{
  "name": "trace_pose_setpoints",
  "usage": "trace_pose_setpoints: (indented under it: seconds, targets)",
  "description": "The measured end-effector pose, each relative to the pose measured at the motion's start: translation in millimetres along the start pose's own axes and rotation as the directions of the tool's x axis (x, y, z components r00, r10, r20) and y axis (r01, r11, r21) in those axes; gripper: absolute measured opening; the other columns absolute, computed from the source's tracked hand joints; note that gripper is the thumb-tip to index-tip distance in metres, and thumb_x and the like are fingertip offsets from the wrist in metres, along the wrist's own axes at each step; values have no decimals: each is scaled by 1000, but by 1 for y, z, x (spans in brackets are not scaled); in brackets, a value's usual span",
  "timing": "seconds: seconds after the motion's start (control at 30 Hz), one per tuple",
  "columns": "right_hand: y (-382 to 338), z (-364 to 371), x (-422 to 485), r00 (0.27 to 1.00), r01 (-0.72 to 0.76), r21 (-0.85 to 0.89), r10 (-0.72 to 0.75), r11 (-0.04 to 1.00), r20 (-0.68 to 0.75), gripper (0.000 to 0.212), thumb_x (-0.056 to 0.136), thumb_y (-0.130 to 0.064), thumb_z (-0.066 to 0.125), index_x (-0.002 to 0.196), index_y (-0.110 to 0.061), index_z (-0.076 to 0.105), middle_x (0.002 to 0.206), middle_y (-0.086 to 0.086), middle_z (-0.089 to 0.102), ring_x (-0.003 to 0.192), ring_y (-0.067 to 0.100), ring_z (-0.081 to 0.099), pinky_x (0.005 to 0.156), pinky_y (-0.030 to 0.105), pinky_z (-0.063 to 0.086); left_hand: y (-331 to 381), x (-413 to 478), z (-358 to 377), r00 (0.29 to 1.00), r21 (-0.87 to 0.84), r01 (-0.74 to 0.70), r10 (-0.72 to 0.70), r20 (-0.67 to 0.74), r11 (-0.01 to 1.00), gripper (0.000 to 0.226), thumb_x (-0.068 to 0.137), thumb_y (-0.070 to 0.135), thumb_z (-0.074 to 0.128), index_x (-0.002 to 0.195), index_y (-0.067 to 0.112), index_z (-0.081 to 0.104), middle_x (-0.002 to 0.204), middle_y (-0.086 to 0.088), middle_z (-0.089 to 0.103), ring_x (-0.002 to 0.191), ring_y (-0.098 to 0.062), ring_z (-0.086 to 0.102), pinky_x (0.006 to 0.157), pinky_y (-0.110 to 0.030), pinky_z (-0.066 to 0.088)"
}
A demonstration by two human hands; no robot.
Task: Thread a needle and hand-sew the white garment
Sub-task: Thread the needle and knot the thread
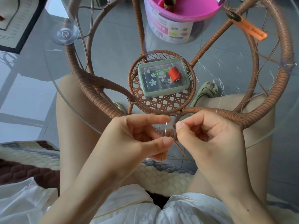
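**Over the lap: thread end closing on the needle's eye**

Just in front of the glass-topped desk [113, 29], the left hand [134, 139] pinches the needle [165, 131] between thumb and forefinger. The needle stands nearly upright, eye end uppermost. The right hand [208, 138] has its fingers [179, 126] curled, and thumb and forefinger nip the thread [218, 104] right beside the needle's top. Whether the thread is through the eye is too fine to tell. The white garment [182, 210] lies loose across the lap, below both hands and not yet being sewn.

Risks, as I judge them:
- A frayed or limp tip would splay against the eye and miss, because so little thread seems to stick out past the fingertips.
- The long tail loops up over the desk, where it could snag on the rattan frame or drag and pull the end back out.
- The needle's lower point hangs over bare legs, so a slipped pinch could drop or prick.

As for writing, the pink-lidded tub [178, 28] carries a printed label, too blurred to read. The clear box [161, 80] under the red spool [174, 74] shows a bear sticker and flowers, with no legible words. The orange snips [249, 28] show no readable mark.
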State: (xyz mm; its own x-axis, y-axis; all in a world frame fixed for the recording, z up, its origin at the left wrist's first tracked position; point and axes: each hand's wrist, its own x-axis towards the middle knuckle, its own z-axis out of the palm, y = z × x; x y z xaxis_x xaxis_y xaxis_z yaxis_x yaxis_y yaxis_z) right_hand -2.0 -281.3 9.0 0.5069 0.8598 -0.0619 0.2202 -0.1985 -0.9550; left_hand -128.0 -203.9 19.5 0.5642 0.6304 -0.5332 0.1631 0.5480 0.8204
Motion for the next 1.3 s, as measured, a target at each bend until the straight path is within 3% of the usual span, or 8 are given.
trace_pose_setpoints:
  seconds: [0.13, 0.53, 0.73, 0.93, 1.3]
  targets:
    - [0, 0, 1, 1000, -7, -8, 7, 1000, 6, 16, 73, -12, 66, 61, -22, 61, 54, -15, 60, 50, -2, 54, 50, 5, 38, 1, 0, 1, 1000, -14, 9, -9, 24, 1000, 36, 49, 9, 74, 84, 17, 75, 56, -10, 65, 46, -18, 63, 48, -22, 52]
    - [-2, 2, 3, 999, -36, -26, 36, 999, 8, 13, 72, -15, 66, 61, -20, 63, 53, -11, 60, 48, 0, 54, 48, 6, 37, 2, 1, -1, 998, -26, 42, -41, 41, 999, 36, 46, 14, 75, 81, 13, 77, 57, -11, 66, 48, -18, 63, 48, -23, 52]
    - [-2, 0, 3, 999, -40, 7, 40, 999, 27, 12, 69, -29, 60, 60, -22, 62, 52, -7, 59, 46, 0, 51, 47, 7, 37, 4, 3, -3, 994, -2, 54, -54, 95, 999, 34, 52, 10, 77, 85, 16, 76, 58, -9, 65, 50, -17, 64, 50, -23, 53]
    - [-2, -2, 3, 998, -52, -43, 53, 998, 41, 13, 68, -14, 66, 57, -19, 61, 48, -10, 55, 44, 0, 50, 46, 7, 36, 5, 5, -5, 990, 44, 64, -69, 125, 997, 33, 52, 7, 74, 85, 10, 72, 62, -13, 66, 50, -22, 65, 50, -24, 54]
    - [-2, 1, 7, 998, -57, -61, 59, 997, 31, 14, 68, -15, 66, 56, -20, 61, 48, -11, 56, 44, 0, 49, 45, 7, 36, 7, 6, -5, 987, 52, 73, -80, 138, 996, 23, 49, 12, 74, 72, 15, 74, 59, -10, 66, 49, -19, 64, 50, -23, 53]
